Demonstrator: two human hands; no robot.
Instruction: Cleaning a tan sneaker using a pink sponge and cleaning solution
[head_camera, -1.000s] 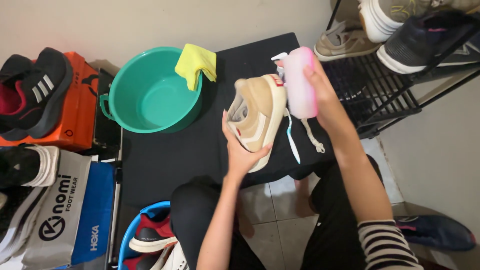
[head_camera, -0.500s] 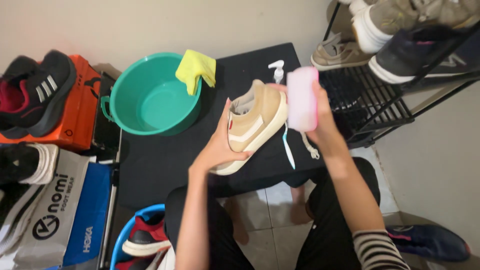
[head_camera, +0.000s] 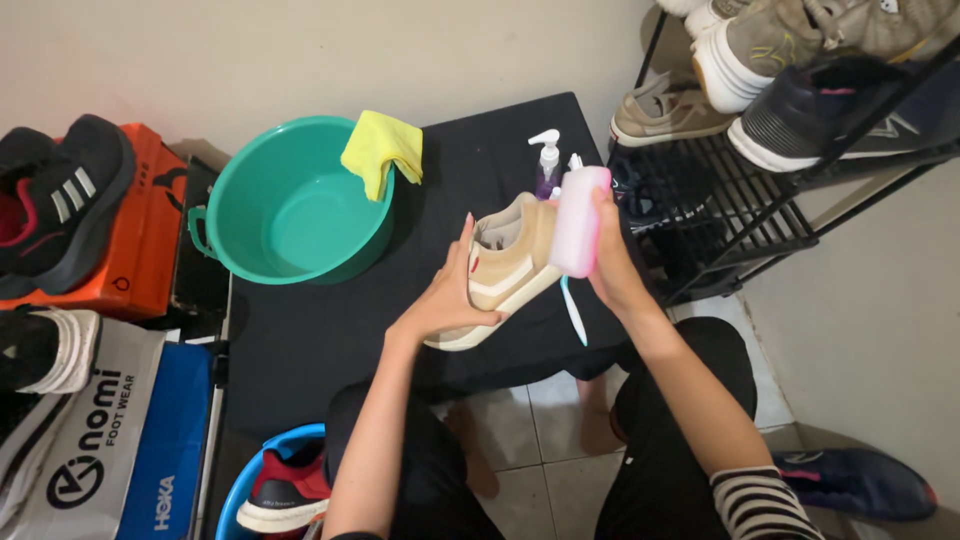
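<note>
- Shoe-cleaning work was at the stage of applying cleaner: the left hand (head_camera: 448, 300) gripped a beige sneaker (head_camera: 505, 268) at the centre of the frame, fingers wrapped around its heel and sole edge, and held it raised above the black bench (head_camera: 330, 330).
- Right hand (head_camera: 610, 265) was clenched around a pink bottle (head_camera: 578, 222), held upright just beside the sneaker's toe end; the bottle touched or nearly touched the upper.
- A thin white-and-blue handle, judged to be a brush (head_camera: 573, 312), hung below the right hand; which fingers pinned it could not be told.
- Purple pump bottle (head_camera: 546, 170) stood on the bench behind the sneaker, towards the upper centre.
- Green basin (head_camera: 290, 200) sat at the upper left of the bench, with a yellow cloth (head_camera: 380, 150) draped over its rim. Whether it held water could not be told.
- Black shoe rack (head_camera: 740, 210) with several shoes filled the upper right; an orange box (head_camera: 145, 235) carrying a dark sneaker lay at the far left.
- Judgement on the next move: the bottle's outlet needed to be aimed at the upper while the left hand kept the sneaker steady over the bench, so that any drips landed there.
</note>
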